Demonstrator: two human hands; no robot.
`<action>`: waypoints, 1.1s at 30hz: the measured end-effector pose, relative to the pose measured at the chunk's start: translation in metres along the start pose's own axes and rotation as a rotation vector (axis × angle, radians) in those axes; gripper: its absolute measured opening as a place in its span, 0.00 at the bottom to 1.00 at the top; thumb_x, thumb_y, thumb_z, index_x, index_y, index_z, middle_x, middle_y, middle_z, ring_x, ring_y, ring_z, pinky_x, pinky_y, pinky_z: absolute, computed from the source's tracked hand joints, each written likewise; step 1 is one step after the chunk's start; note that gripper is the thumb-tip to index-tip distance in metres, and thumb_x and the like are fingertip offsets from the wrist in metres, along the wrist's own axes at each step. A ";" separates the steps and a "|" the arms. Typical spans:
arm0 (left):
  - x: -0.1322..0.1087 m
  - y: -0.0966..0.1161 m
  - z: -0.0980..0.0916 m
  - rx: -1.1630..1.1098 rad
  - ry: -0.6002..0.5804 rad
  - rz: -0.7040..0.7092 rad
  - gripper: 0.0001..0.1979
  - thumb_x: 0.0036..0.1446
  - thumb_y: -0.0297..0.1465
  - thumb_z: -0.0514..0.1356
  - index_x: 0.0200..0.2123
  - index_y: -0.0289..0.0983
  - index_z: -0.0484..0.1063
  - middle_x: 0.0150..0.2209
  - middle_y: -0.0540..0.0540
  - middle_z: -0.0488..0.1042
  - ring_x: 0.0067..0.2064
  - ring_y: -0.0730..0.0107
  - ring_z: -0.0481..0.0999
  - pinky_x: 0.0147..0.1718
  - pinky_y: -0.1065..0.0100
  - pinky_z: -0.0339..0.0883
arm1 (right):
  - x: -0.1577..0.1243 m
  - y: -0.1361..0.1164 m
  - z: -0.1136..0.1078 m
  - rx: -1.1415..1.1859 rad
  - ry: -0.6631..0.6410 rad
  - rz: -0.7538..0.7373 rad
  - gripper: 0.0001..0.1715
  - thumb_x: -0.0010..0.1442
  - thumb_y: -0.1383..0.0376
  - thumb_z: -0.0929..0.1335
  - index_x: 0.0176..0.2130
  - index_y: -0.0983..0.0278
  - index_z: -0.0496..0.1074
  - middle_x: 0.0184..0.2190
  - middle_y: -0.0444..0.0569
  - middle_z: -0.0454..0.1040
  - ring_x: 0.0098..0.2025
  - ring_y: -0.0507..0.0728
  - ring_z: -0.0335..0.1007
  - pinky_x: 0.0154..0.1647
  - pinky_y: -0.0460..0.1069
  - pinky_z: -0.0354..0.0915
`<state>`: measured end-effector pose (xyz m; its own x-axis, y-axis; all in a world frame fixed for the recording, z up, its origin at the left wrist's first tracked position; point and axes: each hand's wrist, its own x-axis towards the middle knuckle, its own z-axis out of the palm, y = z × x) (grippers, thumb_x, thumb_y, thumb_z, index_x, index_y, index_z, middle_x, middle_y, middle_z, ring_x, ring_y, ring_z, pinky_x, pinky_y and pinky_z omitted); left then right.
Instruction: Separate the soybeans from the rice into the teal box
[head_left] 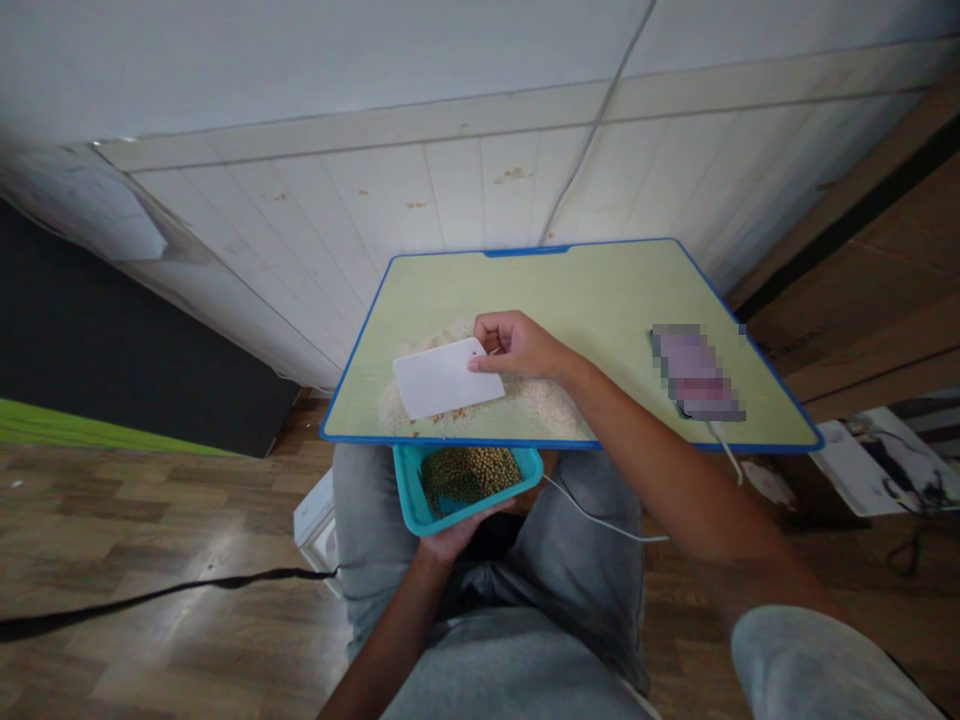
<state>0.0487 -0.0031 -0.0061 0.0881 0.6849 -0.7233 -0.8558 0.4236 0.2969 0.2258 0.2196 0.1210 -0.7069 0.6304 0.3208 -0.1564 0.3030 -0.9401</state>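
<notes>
My right hand [517, 345] pinches the right end of a flat white scraper card [446, 378] between thumb and fingers. The card is tilted over a pale grainy heap, which looks like rice [551, 402], on the table. Some yellow-brown bits [450, 415] lie along the card's lower edge, near the table's front rim. Below that rim my left hand [457, 535] holds a turquoise plastic tub [405, 490] from beneath, its fingers mostly hidden. Inside the tub are many small round yellowish and greenish beans or seeds [480, 470].
The small table [600, 290] has a pale green top with a blue rim. A blurred-out phone-like object [697, 370] lies at its right, with a white cable [726, 445] running off the front. A panelled wall [450, 200] stands behind, cardboard [862, 240] to the right.
</notes>
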 end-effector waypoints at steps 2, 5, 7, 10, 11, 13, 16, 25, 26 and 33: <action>0.000 0.000 -0.001 -0.033 -0.003 -0.010 0.31 0.78 0.50 0.45 0.67 0.49 0.80 0.79 0.43 0.71 0.82 0.33 0.61 0.74 0.22 0.59 | 0.001 0.002 0.004 0.005 0.001 0.000 0.27 0.54 0.53 0.82 0.31 0.59 0.65 0.26 0.35 0.66 0.28 0.48 0.61 0.31 0.45 0.59; 0.000 0.001 -0.001 -0.084 -0.020 -0.022 0.31 0.78 0.50 0.43 0.64 0.48 0.81 0.81 0.45 0.66 0.84 0.34 0.56 0.76 0.22 0.56 | 0.002 0.002 0.009 -0.008 -0.030 0.007 0.28 0.54 0.52 0.82 0.31 0.59 0.64 0.25 0.34 0.65 0.27 0.48 0.59 0.31 0.45 0.59; -0.001 0.002 0.000 -0.096 -0.019 -0.020 0.32 0.78 0.51 0.44 0.64 0.48 0.82 0.82 0.46 0.66 0.84 0.33 0.56 0.77 0.22 0.54 | 0.002 0.001 0.010 -0.011 -0.063 0.014 0.28 0.54 0.52 0.82 0.31 0.59 0.63 0.24 0.33 0.63 0.27 0.48 0.57 0.30 0.45 0.58; -0.003 0.002 0.002 -0.092 -0.013 -0.017 0.31 0.78 0.48 0.45 0.66 0.46 0.81 0.78 0.42 0.72 0.83 0.32 0.58 0.78 0.22 0.50 | 0.001 -0.001 0.009 0.004 -0.064 0.021 0.27 0.54 0.53 0.82 0.31 0.59 0.63 0.25 0.33 0.63 0.27 0.48 0.57 0.30 0.45 0.57; -0.003 0.003 0.002 -0.084 -0.015 -0.013 0.30 0.78 0.47 0.46 0.67 0.46 0.81 0.76 0.42 0.74 0.83 0.32 0.59 0.78 0.21 0.50 | 0.001 -0.001 0.008 0.007 -0.048 0.020 0.27 0.54 0.54 0.82 0.31 0.59 0.64 0.25 0.34 0.64 0.27 0.48 0.58 0.30 0.45 0.57; -0.002 0.003 0.002 -0.055 -0.015 -0.003 0.29 0.78 0.45 0.47 0.69 0.48 0.80 0.75 0.42 0.76 0.83 0.33 0.60 0.76 0.20 0.53 | 0.000 -0.001 0.007 0.000 -0.006 0.016 0.26 0.54 0.54 0.81 0.31 0.59 0.65 0.26 0.35 0.65 0.28 0.48 0.59 0.30 0.45 0.57; -0.001 0.003 0.000 -0.012 -0.003 0.001 0.29 0.78 0.47 0.47 0.68 0.50 0.81 0.76 0.44 0.74 0.82 0.32 0.62 0.75 0.20 0.59 | 0.000 0.000 0.009 -0.012 0.043 0.013 0.25 0.55 0.55 0.81 0.31 0.60 0.65 0.27 0.35 0.65 0.29 0.48 0.59 0.30 0.45 0.57; -0.003 0.002 0.003 -0.014 0.007 0.014 0.29 0.77 0.46 0.48 0.69 0.49 0.80 0.78 0.43 0.72 0.82 0.30 0.60 0.74 0.19 0.58 | 0.001 0.003 0.013 0.012 0.014 0.050 0.26 0.53 0.54 0.82 0.32 0.59 0.66 0.29 0.38 0.71 0.32 0.50 0.66 0.32 0.45 0.61; -0.003 0.003 0.003 -0.020 0.009 0.010 0.29 0.77 0.46 0.48 0.68 0.49 0.80 0.78 0.44 0.72 0.82 0.30 0.60 0.75 0.20 0.58 | 0.001 0.003 0.013 0.013 0.005 0.044 0.26 0.53 0.54 0.82 0.31 0.59 0.65 0.28 0.38 0.70 0.31 0.50 0.65 0.32 0.45 0.61; -0.001 0.002 0.000 -0.031 -0.005 0.024 0.27 0.77 0.46 0.50 0.66 0.48 0.82 0.77 0.42 0.74 0.82 0.29 0.61 0.73 0.18 0.58 | 0.001 -0.001 0.015 0.022 -0.059 0.035 0.26 0.54 0.54 0.82 0.31 0.60 0.66 0.26 0.36 0.68 0.29 0.48 0.62 0.30 0.45 0.59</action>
<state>0.0467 -0.0033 -0.0048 0.0701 0.6977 -0.7130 -0.8733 0.3884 0.2942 0.2147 0.2090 0.1209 -0.7515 0.5970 0.2807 -0.1455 0.2650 -0.9532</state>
